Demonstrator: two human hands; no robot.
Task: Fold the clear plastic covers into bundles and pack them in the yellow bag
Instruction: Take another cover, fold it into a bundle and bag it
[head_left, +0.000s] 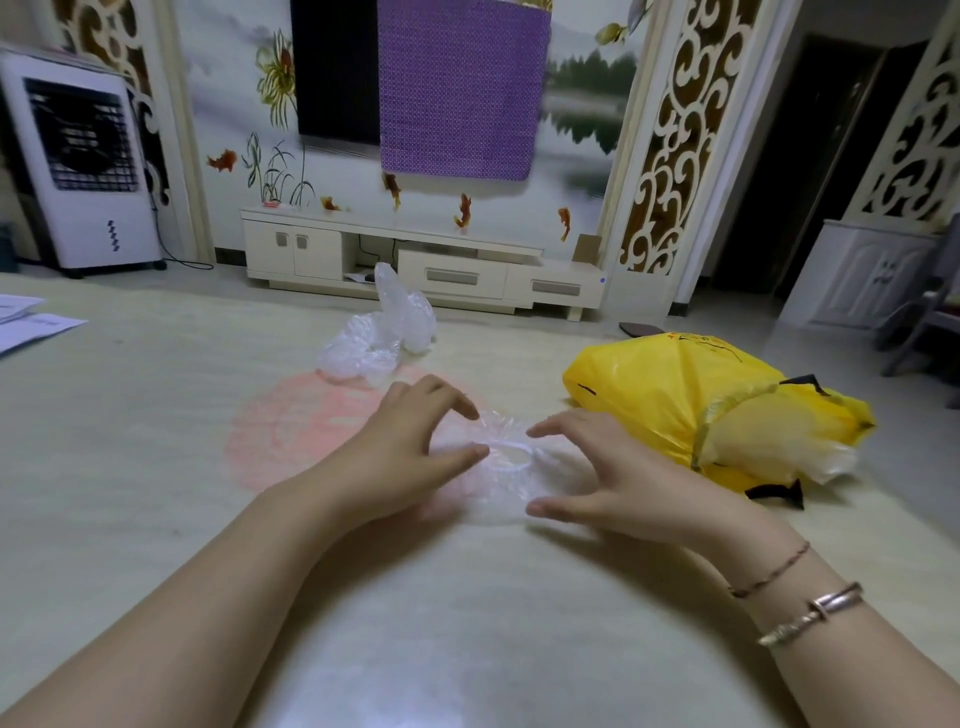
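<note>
Your left hand and right hand hovered wide over 1 clear elastic-rimmed cover mid-table; flatten before folding.

On the pale tabletop a clear plastic cover lies flat, its ruffled elastic rim facing up. The left hand and right hand sit on either side of it, fingers loosely spread; whether they touch it is unclear. Farther back lies a heap of covers. The yellow bag lies to the right, just beside the right hand.
</note>
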